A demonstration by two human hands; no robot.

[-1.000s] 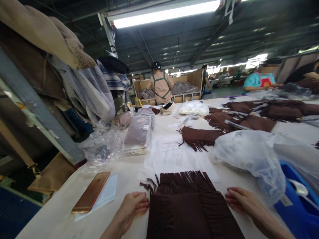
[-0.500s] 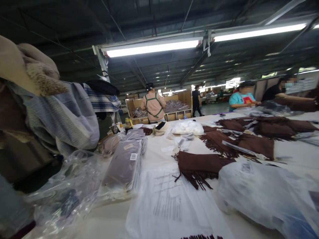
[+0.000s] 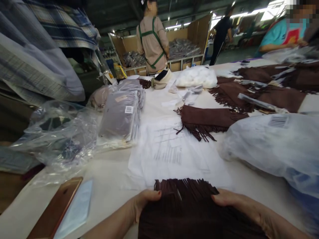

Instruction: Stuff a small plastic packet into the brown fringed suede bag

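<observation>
A dark brown fringed scarf (image 3: pixel 189 212) lies folded at the near edge of the white table (image 3: pixel 112 169). My left hand (image 3: pixel 142 204) grips its left side with the thumb over the fringe. My right hand (image 3: pixel 231 200) holds its right side, fingers curled on the fabric. A flat clear printed bag (image 3: pixel 171 149) lies just beyond the fringe.
A rose-gold phone (image 3: pixel 56 210) rests on a pale sheet at the near left. Bagged scarves (image 3: pixel 122 116) are stacked left of centre, crumpled plastic (image 3: pixel 59 136) beside them. More brown scarves (image 3: pixel 211 119) and a big plastic bag (image 3: pixel 274 142) lie right. People work beyond the table.
The view swung up and came back down closer. My hands, which lay beside the scarf, now grip its two sides, and the fringe is bunched higher between them.
</observation>
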